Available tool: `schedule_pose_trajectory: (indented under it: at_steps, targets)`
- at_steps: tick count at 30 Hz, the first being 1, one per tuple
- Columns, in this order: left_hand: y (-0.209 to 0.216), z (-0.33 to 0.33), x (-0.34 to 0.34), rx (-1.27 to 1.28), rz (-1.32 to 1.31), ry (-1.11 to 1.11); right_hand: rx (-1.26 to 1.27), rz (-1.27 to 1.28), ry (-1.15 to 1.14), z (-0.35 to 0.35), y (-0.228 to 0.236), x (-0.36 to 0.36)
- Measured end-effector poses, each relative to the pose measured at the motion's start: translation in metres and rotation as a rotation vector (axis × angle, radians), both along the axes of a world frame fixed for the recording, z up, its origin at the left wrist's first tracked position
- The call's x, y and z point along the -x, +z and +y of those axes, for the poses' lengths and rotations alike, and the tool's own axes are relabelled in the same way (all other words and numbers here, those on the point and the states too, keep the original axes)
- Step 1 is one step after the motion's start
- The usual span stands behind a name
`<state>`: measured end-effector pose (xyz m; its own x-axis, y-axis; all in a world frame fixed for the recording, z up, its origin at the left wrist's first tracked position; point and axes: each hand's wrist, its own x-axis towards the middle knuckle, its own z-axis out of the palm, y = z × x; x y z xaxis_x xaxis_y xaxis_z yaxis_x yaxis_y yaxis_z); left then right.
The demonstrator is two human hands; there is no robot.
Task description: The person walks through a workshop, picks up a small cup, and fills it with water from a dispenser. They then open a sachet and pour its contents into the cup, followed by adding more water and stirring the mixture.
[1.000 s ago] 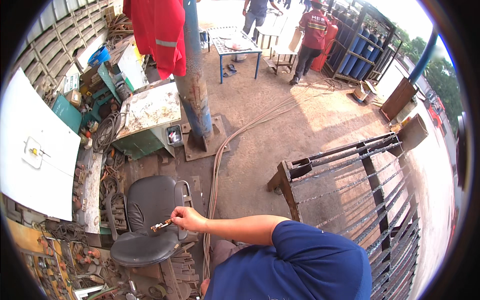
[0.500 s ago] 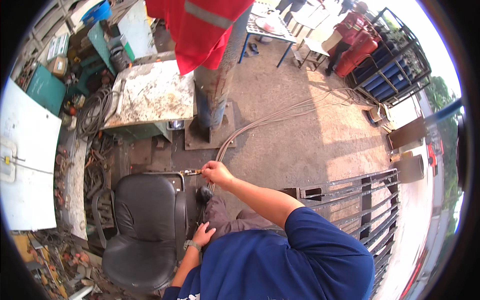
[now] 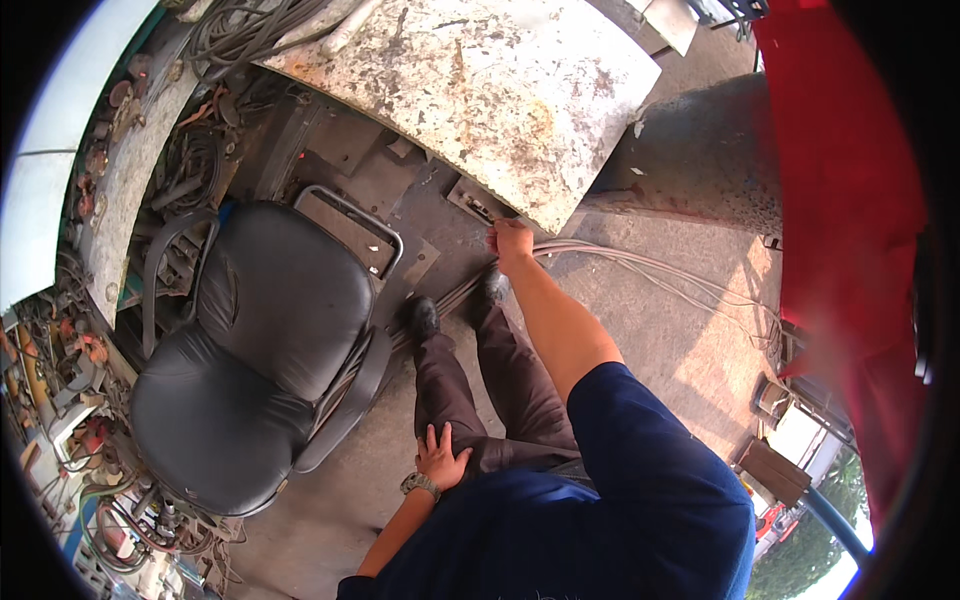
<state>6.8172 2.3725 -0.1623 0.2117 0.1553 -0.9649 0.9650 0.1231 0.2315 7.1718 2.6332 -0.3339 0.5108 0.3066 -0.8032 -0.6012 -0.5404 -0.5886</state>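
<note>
My right hand [image 3: 512, 243] reaches forward with its fingers closed on a slender metal piece with brass-coloured parts [image 3: 479, 207]. Its exact kind is too small to make out. It points away from me, close to the near corner of a stained, paint-worn tabletop [image 3: 480, 90]. My left hand [image 3: 440, 457] rests on my thigh [image 3: 447, 385], fingers spread and holding nothing. To my left stands a black padded armchair [image 3: 285, 290], which neither hand touches.
A thick metal post [image 3: 700, 160] rises beyond the tabletop, with a red cloth [image 3: 845, 230] hanging beside it. Several hoses [image 3: 640, 262] run across the floor past my shoes. Cluttered tools and cables [image 3: 110, 500] lie at the left, near a pale bench edge [image 3: 135, 190].
My view has moved closer to the tabletop, chair and post. My right hand, still gripping the metal piece, is now by the tabletop corner instead of beside the chair. My left hand stays on my leg.
</note>
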Motion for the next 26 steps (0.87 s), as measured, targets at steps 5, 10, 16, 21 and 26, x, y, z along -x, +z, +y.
schedule_pose_trajectory:
  at_steps: [5, 10, 16, 21, 26]
  targets:
    - [-0.014, -0.021, -0.025, 0.036, 0.011, 0.102, 0.059, -0.001, 0.233, 0.069, -0.049, -0.042]
    - [-0.012, -0.011, -0.041, 0.052, 0.028, 0.085, 0.034, -0.522, 1.412, -0.033, -0.043, -0.005]
    - [-0.009, 0.001, -0.028, 0.096, 0.035, 0.048, 0.277, -0.207, 2.317, -0.174, 0.05, 0.06]
    - [-0.025, 0.018, -0.005, 0.028, -0.012, -0.015, 0.11, 0.022, 2.505, -0.169, 0.154, 0.134]
    - [-0.025, 0.075, -0.004, 0.01, -0.276, -0.109, -0.482, -0.48, 1.699, -0.102, 0.267, 0.126]
